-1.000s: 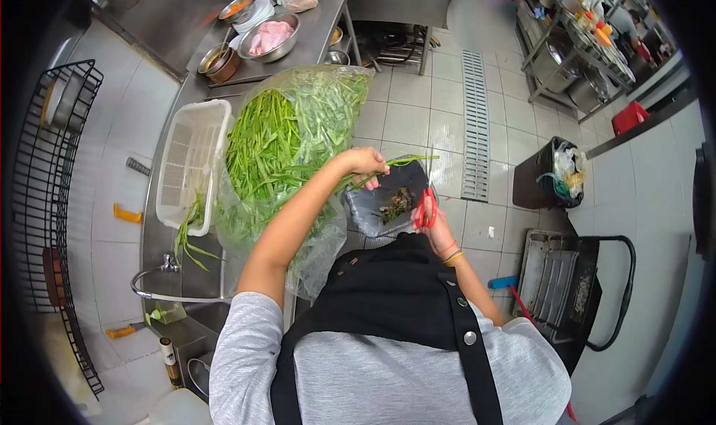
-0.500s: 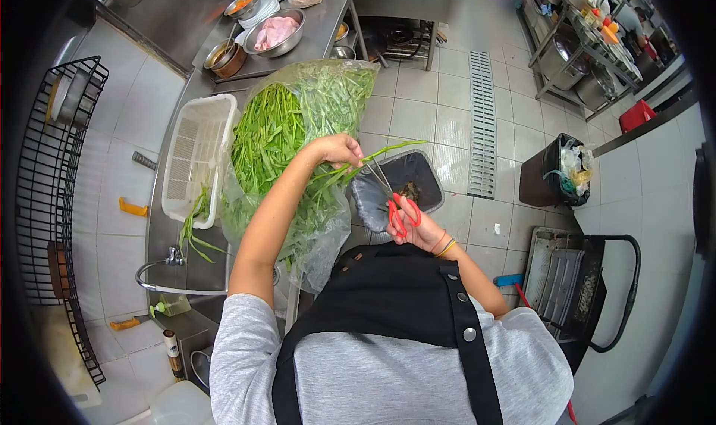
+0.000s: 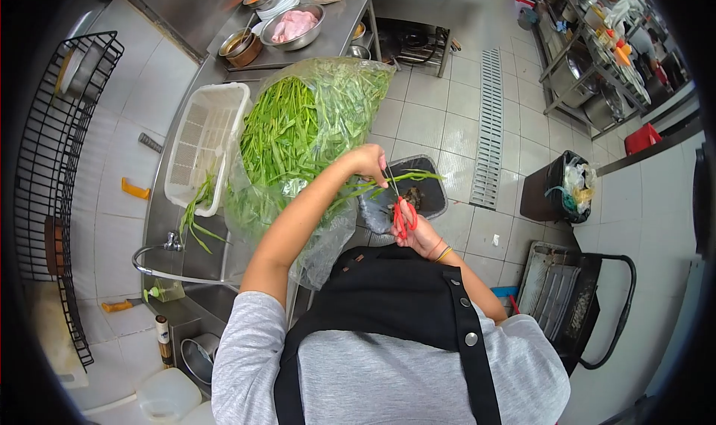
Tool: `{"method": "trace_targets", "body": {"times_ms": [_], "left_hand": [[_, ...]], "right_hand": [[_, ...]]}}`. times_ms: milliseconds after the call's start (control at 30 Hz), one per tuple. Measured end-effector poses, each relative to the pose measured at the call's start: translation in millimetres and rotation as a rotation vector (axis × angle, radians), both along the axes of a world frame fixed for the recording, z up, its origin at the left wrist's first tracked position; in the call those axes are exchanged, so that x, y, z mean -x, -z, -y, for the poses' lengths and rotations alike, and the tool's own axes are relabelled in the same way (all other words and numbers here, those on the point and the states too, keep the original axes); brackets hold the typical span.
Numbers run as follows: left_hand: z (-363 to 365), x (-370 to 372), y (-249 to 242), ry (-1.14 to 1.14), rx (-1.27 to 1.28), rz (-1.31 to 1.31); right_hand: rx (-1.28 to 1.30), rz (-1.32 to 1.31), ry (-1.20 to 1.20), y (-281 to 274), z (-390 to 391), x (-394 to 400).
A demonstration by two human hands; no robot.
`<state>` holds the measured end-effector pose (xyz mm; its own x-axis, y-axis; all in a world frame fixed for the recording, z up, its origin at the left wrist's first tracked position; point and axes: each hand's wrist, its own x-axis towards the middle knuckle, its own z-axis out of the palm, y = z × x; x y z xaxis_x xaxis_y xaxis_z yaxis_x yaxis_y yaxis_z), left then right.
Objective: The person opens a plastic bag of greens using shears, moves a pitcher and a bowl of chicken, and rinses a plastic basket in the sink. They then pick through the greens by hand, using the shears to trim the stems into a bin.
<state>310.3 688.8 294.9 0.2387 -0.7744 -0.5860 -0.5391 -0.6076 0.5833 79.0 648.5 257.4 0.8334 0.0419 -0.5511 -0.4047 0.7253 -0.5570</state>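
My left hand [image 3: 368,164] is pinched around a long green water spinach stalk [image 3: 418,175], whose end points right over a dark lined bin [image 3: 438,201]. In my right hand [image 3: 419,238] are red-handled scissors [image 3: 403,217], my fingers through the loops. Their blades point up at the stalk beside my left fingertips and look nearly closed. Dark scraps [image 3: 412,198] lie inside the bin. Left of it, a large clear plastic bag [image 3: 358,89] bulges with water spinach [image 3: 280,130], and my left forearm crosses over its near side.
A white plastic basket [image 3: 237,91] with a few stalks drooping over its edge stands at the sink. Behind, a steel table [image 3: 350,3] carries a bowl of raw meat [image 3: 294,28] and pots. On the right are a floor drain [image 3: 488,126], a trash bin [image 3: 541,190] and a cart [image 3: 556,283].
The scissor blades have come closer together. Both hands have shifted slightly right, with the stalk now over the bin. The whole view has shifted a little.
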Motion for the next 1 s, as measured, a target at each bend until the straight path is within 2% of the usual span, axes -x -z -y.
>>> {"method": "trace_targets", "body": {"times_ms": [67, 100, 267, 333, 367, 433, 467, 500, 567, 667, 733, 800, 933, 1000], "left_hand": [[3, 7, 6, 0.083, 0.088, 0.232], [4, 11, 0, -0.015, -0.009, 0.123], [-13, 11, -12, -0.176, -0.002, 0.047], [-42, 0, -26, -0.261, 0.237, -0.16], [-65, -6, -36, -0.328, 0.236, -0.14], [-118, -18, -61, -0.375, 0.679, -0.281], [-152, -24, -76, -0.44, 0.681, -0.245], [-193, -27, -92, -0.611, 0.719, -0.204], [-276, -31, -106, -0.948, 0.774, -0.062], [-398, -35, -91, -1.432, 0.863, 0.192], [-474, -38, -60, -1.67, 0.946, 0.292], [-536, -41, -29, -1.895, 0.919, 0.432], [-597, -31, -5, -2.081, 0.907, 0.416], [-608, -24, -4, -1.911, 0.782, 0.555]], "right_hand": [[0.08, -0.041, 0.068, 1, -1, -1], [0.085, -0.041, 0.059, 5, -1, 0], [0.221, -0.115, 0.089, 14, 0, 5], [0.292, -0.177, 0.094, 16, 1, 7], [0.242, -0.169, 0.09, 20, 4, 8], [0.204, -0.173, 0.107, 26, 5, 8], [0.224, -0.192, 0.127, 30, 6, 7], [0.242, -0.154, 0.131, 22, 5, 6], [0.222, -0.202, 0.152, 39, 12, 8], [0.226, -0.254, 0.189, 36, 10, 6], [0.235, -0.266, 0.174, 35, 8, 1], [0.242, -0.277, 0.174, 37, 5, -7], [0.279, -0.274, 0.12, 34, -5, -23], [0.293, -0.249, 0.101, 31, -10, -32]]}}
